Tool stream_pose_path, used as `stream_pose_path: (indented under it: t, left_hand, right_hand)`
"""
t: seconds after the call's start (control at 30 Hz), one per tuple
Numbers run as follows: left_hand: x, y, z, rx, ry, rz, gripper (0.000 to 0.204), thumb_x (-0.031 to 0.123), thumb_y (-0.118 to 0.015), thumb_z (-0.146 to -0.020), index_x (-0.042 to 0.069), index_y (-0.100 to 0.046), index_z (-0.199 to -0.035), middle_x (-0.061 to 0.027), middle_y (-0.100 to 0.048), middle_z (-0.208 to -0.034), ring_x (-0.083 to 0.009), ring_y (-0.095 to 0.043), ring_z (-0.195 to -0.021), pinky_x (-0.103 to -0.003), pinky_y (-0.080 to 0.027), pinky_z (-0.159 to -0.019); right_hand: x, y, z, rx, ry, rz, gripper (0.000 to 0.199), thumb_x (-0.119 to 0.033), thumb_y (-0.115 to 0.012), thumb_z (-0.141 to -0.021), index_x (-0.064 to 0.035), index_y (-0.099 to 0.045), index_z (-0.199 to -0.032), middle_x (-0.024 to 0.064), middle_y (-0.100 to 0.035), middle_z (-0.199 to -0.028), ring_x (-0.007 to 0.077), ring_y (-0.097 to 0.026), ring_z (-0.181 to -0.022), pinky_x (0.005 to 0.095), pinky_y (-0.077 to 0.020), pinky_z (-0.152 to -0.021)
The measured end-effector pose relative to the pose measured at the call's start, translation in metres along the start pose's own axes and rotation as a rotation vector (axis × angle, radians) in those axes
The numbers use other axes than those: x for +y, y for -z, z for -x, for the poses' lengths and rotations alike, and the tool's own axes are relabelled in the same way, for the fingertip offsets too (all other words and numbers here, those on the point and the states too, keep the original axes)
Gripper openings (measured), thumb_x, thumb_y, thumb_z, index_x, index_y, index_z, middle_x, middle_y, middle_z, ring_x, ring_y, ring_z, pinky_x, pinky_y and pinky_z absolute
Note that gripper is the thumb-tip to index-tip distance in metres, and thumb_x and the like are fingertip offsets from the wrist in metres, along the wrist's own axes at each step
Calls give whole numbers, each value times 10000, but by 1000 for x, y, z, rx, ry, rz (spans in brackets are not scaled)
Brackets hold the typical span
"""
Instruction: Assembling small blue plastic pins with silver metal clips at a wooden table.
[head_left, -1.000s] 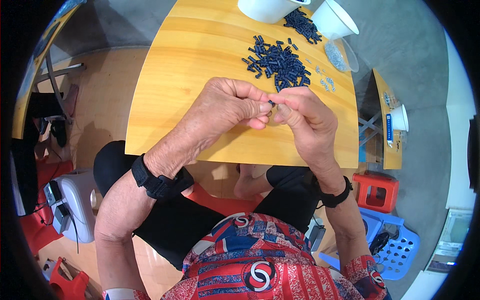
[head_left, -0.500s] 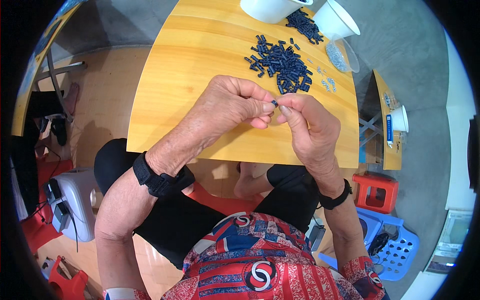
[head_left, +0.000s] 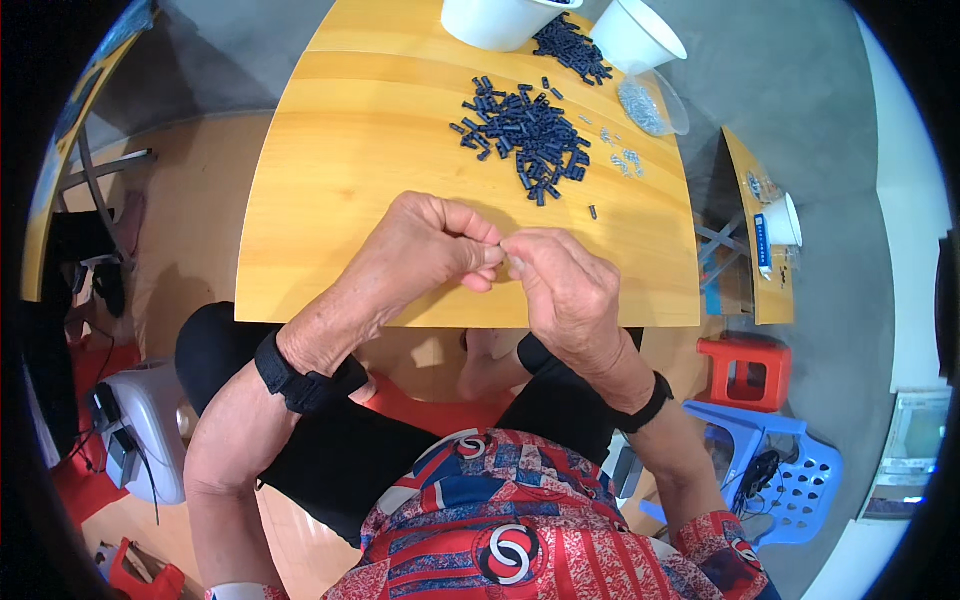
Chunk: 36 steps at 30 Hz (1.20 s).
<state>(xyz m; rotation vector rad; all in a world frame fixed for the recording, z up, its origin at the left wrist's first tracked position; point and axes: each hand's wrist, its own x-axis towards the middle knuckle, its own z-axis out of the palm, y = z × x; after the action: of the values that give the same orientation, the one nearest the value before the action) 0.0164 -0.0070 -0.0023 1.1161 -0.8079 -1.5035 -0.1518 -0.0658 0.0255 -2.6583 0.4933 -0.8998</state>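
Above the table's near edge, my left hand (head_left: 428,245) and my right hand (head_left: 567,285) meet at their fingertips. Thumb and forefinger of each are pinched together, and the fingers cover whatever tiny thing is between them. Beyond the hands, a loose heap of small dark-blue plastic pieces (head_left: 535,135) is spread on the wooden table (head_left: 330,170). One single dark piece (head_left: 593,212) lies apart from it, just past my right hand. To the right of the heap are scattered tiny silvery metal parts (head_left: 627,162).
At the far edge stand a white tub (head_left: 500,25) and a white bucket (head_left: 635,38), with a second dark heap (head_left: 572,50) between them. A clear bowl (head_left: 650,103) of metal parts is tipped near the right edge. Red stool (head_left: 745,372) and blue plastic stool (head_left: 800,480) stand right.
The view has shifted, and both hands are nearer to the table's near edge. The dark piece visible between the fingertips before is now hidden. A lone piece on the table has come into sight.
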Motion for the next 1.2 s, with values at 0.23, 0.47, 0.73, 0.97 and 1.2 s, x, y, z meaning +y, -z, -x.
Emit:
stream_pose_path:
  t: [0.23,0.47,0.73,0.97,1.2]
  left_hand:
    - [3,5,3,-41,21,18,109,61,-643,-827,-22,-651,-898,-74,-654,-768,-112,-620,-658,-229,-532,-613]
    - [2,4,3,3,-8,27,135,100,-631,-848,-13,-636,-922,-73,-650,-781,-114,-625,-675,-220,-531,-618]
    - [1,5,0,-12,-24,9,148,97,-625,-852,-26,-629,-935,-76,-644,-778,-111,-619,-673,-216,-530,-632]
    - [4,1,4,-24,-90,28,156,83,-627,-849,-26,-635,-960,-79,-650,-786,-109,-620,-662,-217,-533,-642]
    - [2,-3,5,-103,-139,67,136,90,-637,-842,-16,-658,-924,-64,-654,-780,-105,-621,-664,-221,-536,-652]
  right_hand:
    - [24,41,12,112,-558,-158,72,-18,-587,-809,5,-624,-867,107,-624,-767,163,-605,-603,258,-470,-553]
    - [101,56,26,29,-652,42,114,-113,-634,-800,-17,-635,-860,110,-635,-768,177,-594,-614,283,-471,-582]
    - [115,37,13,-66,-223,429,120,-125,-644,-766,-25,-598,-811,123,-602,-713,260,-597,-625,339,-474,-576]
    - [56,47,-1,30,-912,-656,105,-91,-571,-843,-12,-631,-878,24,-602,-717,65,-540,-581,209,-423,-493]
    - [-6,18,-7,96,-874,-886,112,-99,-627,-841,-5,-636,-902,-6,-585,-719,53,-511,-570,185,-412,-497]
